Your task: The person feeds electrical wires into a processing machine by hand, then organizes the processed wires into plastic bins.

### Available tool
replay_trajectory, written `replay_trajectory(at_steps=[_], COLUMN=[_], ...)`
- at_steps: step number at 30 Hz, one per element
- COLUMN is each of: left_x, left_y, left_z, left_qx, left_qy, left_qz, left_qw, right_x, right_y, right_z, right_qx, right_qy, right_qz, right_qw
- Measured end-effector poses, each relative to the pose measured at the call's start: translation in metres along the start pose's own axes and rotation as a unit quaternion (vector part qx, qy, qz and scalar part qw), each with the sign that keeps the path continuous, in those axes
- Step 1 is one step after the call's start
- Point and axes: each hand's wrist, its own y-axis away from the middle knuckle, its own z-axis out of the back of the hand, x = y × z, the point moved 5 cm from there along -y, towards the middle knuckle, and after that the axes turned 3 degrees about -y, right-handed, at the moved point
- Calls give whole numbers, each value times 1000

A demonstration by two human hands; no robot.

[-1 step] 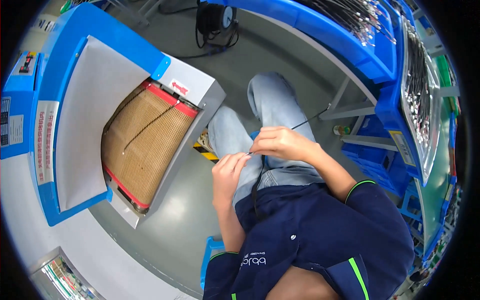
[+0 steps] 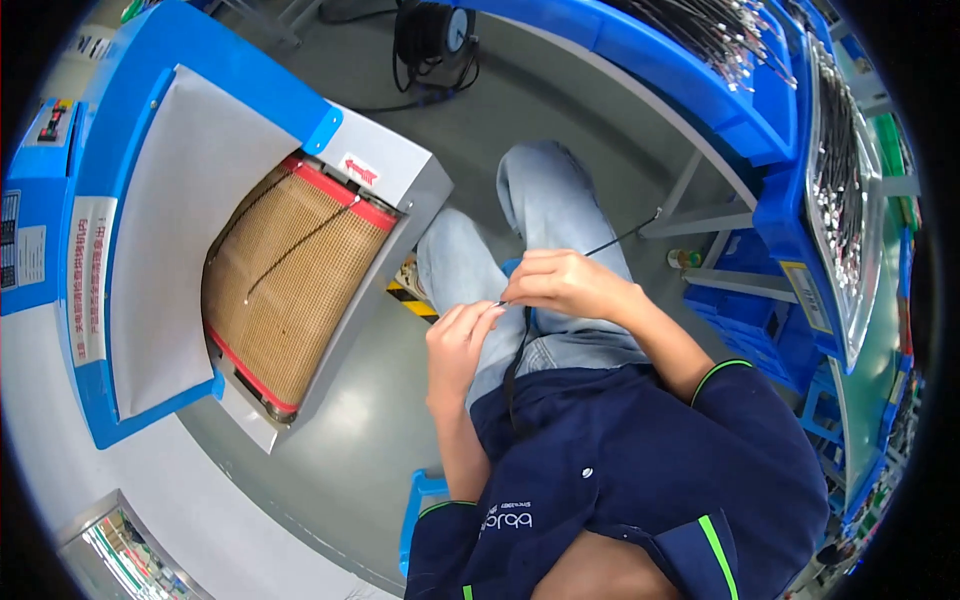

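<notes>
My left hand [image 2: 462, 345] and my right hand [image 2: 565, 283] meet above my lap with their fingertips pinched close together. Between them is the small end of a thin black cable; its detail is too small to make out. From my right hand the cable [image 2: 622, 238] runs up and to the right, and its far end shows a small tip. A black strip [image 2: 517, 370] hangs below the fingers toward my waist; whether it belongs to the cable I cannot tell.
At left stands a blue and white machine [image 2: 275, 75] with a brown mesh conveyor belt [image 2: 285, 320], where thin black cables [image 2: 300, 250] lie. Blue bins [image 2: 690, 95] of cables line the bench at right. Behind are a cable reel [image 2: 425, 40] and a blue stool [image 2: 418, 490].
</notes>
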Motion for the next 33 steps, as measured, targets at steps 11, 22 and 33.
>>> replay_trajectory(at_steps=[11, 22, 33], left_x=[20, 23, 25], left_y=[-4, 0, 1], left_z=[3, 2, 3], left_qx=[18, -76, -93], left_qy=[-101, -126, -108], left_qz=[-75, -177, -143], left_qw=[992, 973, 979], right_x=[-23, -30, -31], right_y=[-6, -9, -5], right_z=[-25, -33, -35], right_qx=[6, -2, -10], right_qy=[2, -24, -40], right_qz=[-40, -49, -56], right_qw=[999, 998, 998])
